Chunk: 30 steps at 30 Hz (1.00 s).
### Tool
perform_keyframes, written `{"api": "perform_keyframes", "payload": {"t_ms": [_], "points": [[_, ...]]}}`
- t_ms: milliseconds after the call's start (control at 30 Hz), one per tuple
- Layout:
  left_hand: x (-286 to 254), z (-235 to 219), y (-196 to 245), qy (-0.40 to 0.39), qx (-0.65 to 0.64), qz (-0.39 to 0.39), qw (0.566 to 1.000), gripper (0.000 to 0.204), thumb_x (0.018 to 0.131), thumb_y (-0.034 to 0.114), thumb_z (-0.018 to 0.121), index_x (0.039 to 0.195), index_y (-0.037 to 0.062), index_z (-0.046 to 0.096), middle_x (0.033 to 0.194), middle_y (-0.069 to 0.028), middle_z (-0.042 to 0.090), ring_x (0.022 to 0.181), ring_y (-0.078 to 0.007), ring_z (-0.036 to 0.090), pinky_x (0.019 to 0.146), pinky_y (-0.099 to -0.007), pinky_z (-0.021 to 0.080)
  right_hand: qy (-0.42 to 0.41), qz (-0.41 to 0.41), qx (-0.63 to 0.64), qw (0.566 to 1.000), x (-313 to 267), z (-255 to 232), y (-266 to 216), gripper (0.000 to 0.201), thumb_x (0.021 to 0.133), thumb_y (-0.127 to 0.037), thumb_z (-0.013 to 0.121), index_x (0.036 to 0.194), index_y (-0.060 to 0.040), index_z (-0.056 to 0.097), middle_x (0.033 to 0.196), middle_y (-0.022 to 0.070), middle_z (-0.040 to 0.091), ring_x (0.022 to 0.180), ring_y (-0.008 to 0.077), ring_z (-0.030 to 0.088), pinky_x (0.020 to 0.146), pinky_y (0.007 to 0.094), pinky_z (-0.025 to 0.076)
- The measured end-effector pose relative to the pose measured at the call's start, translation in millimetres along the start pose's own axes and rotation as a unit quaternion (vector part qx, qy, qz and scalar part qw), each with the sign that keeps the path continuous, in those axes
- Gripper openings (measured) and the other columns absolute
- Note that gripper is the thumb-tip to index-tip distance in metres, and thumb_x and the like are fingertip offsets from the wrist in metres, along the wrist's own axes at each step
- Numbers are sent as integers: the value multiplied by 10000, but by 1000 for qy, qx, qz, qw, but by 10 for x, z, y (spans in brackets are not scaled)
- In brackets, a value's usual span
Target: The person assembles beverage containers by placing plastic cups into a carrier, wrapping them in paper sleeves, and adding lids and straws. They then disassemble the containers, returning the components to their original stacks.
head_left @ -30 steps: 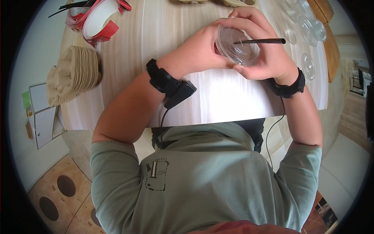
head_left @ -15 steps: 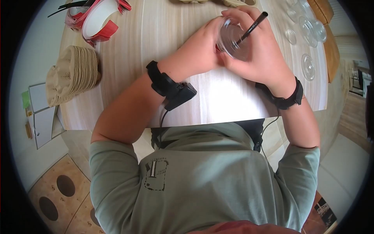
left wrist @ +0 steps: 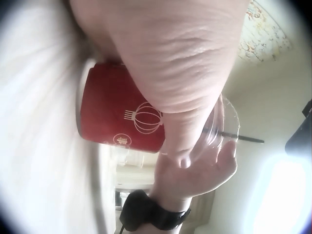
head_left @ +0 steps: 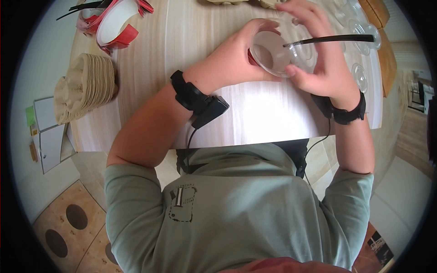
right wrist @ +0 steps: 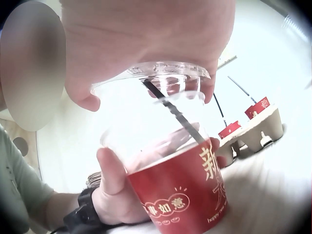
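Cup, clear plastic with a red printed sleeve, tilted over the desk near its far half, mouth turned toward the head camera. Left hand grips the cup body: fingers curled round the sleeve, thumb along the near side, as the right wrist view shows. Right hand just beside and partly over the cup's mouth, holding a clear flat lid; its fingers are curled over the lid's edge, thumb under the near rim. Lid sits just off the cup's rim, lifted at an angle, not seated. Black straw passes through the lid and slants down into the cup; its free end sticks out to the right past the right hand.

Farther out on the desk: stack of brown paper sleeves at the left edge, red and white cups at far left, loose clear lids at far right, pulp carrier tray beyond the hands.
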<state>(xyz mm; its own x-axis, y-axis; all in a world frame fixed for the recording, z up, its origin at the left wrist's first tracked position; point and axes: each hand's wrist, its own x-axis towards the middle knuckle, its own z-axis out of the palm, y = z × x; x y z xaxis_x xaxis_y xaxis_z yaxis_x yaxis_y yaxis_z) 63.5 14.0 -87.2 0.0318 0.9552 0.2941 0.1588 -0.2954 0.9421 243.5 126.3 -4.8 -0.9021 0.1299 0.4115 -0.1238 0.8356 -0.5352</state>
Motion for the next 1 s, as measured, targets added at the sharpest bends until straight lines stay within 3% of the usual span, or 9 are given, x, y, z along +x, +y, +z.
{"api": "perform_keyframes", "payload": {"t_ms": [233,367,467,567,667,767,800,900,1000], "points": [[32,-40,6,2,43,-1,999,1166,688,151,966,1583,59,223,1483,-143,489,1280,-226,574,967,-338,563,139,53,-30,988,33,-165,-302,955,733,-471,775,1473,30,437,1399,168,476,1318,279,464,1102,399,357],[3,-47,8,11,26,-28,999,1378,666,170,983,1620,74,-7,1531,-198,428,1337,-285,523,966,-354,567,284,101,48,952,54,-152,-334,985,793,-577,730,1489,46,415,1437,149,491,1302,253,486,1089,385,380],[-22,-59,7,4,8,27,1000,1413,717,257,960,1601,69,-127,1581,-252,342,1436,-334,402,1068,-404,493,378,91,173,905,104,-112,-303,942,845,-615,651,1493,32,431,1388,147,537,1234,235,537,1058,378,423],[4,-144,-91,62,95,178,978,1155,858,379,839,1623,64,34,1545,-253,356,1452,-352,343,1164,-450,364,410,38,350,841,31,-86,-96,909,888,-636,578,1492,29,439,1363,150,550,1200,245,562,1044,393,450],[-2,-226,65,131,214,203,946,787,954,412,700,1559,45,356,1448,-218,439,1377,-345,399,1164,-444,309,436,77,426,789,-67,-48,77,885,928,-645,503,1493,32,428,1356,161,547,1185,268,575,1041,418,463],[-26,-257,243,146,286,209,924,539,969,379,653,1373,25,606,1370,-186,478,1304,-328,431,1102,-424,356,432,90,528,725,-172,-7,227,891,942,-658,464,1500,34,412,1354,166,545,1186,279,576,1046,429,461],[-26,-212,366,163,292,211,919,424,925,283,708,1262,27,687,1312,-158,547,1239,-296,494,1030,-397,412,420,82,537,727,-178,32,238,898,941,-656,464,1514,32,393,1366,166,541,1205,280,568,1060,432,451],[35,-120,582,120,302,209,922,331,906,180,727,1202,33,715,1197,-131,628,1083,-274,590,937,-369,476,376,61,542,749,-172,99,208,890,941,-644,468,1523,25,384,1381,162,535,1233,277,552,1074,435,437],[50,-16,761,89,268,155,947,320,912,4,676,1227,39,716,1187,-101,672,922,-163,603,810,-266,486,385,37,498,776,-63,319,75,915,916,-640,522,1540,9,359,1430,143,497,1289,255,513,1097,425,413]]}}
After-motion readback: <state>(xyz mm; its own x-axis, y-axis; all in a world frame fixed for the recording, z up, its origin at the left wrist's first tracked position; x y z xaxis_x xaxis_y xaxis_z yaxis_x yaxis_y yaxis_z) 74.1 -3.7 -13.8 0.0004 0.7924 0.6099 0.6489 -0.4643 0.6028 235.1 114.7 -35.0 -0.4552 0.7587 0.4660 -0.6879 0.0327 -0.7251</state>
